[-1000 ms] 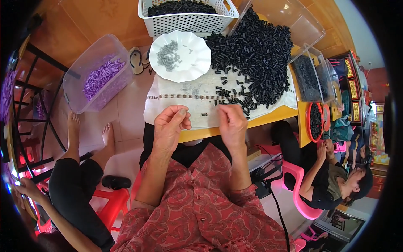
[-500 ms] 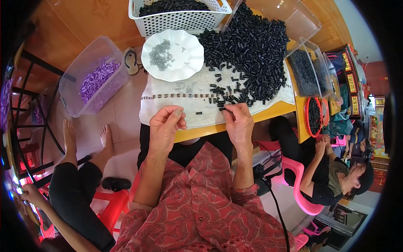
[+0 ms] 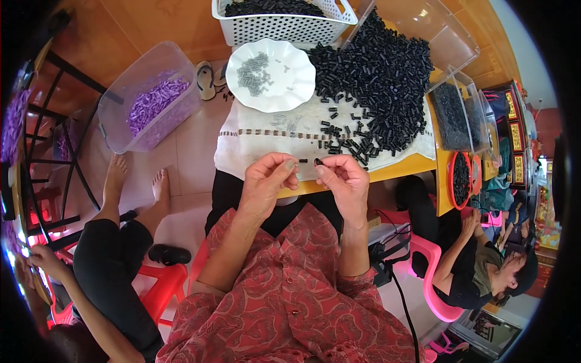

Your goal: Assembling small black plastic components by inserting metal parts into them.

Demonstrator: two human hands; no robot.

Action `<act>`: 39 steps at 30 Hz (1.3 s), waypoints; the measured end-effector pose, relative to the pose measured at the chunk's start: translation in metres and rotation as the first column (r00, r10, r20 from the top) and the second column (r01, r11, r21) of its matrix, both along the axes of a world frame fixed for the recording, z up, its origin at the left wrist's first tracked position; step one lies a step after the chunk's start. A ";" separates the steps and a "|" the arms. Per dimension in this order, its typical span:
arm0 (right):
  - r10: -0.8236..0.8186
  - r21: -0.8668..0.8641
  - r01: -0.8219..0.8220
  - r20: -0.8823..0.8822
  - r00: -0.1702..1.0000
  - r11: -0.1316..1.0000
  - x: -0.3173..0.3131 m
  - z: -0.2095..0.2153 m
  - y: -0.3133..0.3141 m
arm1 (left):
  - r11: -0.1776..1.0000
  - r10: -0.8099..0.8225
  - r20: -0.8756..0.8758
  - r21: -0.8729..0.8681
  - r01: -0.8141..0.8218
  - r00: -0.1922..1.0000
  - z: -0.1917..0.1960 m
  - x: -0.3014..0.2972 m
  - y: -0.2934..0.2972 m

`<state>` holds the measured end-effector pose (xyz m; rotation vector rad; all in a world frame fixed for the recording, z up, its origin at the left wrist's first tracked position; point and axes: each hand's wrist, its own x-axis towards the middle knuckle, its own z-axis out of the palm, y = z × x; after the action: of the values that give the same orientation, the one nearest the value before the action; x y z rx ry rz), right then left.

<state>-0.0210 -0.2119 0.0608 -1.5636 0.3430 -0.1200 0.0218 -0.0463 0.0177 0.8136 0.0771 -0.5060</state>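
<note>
My left hand (image 3: pixel 267 181) and my right hand (image 3: pixel 341 180) are raised close together over the near edge of the table. The left fingertips pinch a small grey metal piece. The right fingertips pinch a small black plastic tube (image 3: pixel 317 161), with another black piece (image 3: pixel 303 161) just between the two hands. Behind them, a big heap of black tubes (image 3: pixel 375 78) lies on a white cloth (image 3: pixel 266 136). A white scalloped plate (image 3: pixel 289 89) with a small pile of grey metal pieces (image 3: pixel 253 72) stands at the far left of the cloth.
A white perforated basket (image 3: pixel 284 24) of black parts stands behind the plate. Clear bins (image 3: pixel 451 115) and a red bowl (image 3: pixel 461 180) of black parts sit to the right. A clear tub of purple pieces (image 3: pixel 148 100) is on the floor at left. Seated people are at left and right.
Both hands have lifted off the cloth and come nearer to me, fingertips brought together. The view has tilted so the table sits lower in the picture.
</note>
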 end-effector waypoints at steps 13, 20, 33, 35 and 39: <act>0.099 0.067 -0.106 0.095 0.991 0.992 0.003 0.001 0.022 | 0.998 0.000 0.015 -0.067 0.001 1.000 0.003 -0.001 -0.001; 0.095 -0.001 -0.096 0.145 0.985 0.995 0.002 -0.003 0.025 | 1.000 0.010 0.071 -0.027 -0.008 0.997 0.004 -0.001 0.000; 0.115 -0.365 -0.008 0.271 0.956 0.931 0.004 0.001 0.029 | 0.987 -0.004 0.200 0.156 -0.028 0.980 0.009 -0.002 0.001; 0.089 -0.317 -0.004 0.252 0.964 0.948 0.003 -0.001 0.030 | 0.995 0.059 0.120 0.077 -0.069 0.991 0.012 -0.002 -0.001; 0.056 -0.233 0.003 0.246 0.968 0.973 0.001 -0.004 0.031 | 0.999 0.009 0.078 0.050 -0.012 0.997 0.009 0.000 0.002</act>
<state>-0.0195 -0.1812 0.0566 -1.7598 0.1097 -0.3444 0.0218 -0.0445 0.0263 0.8804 0.0225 -0.4636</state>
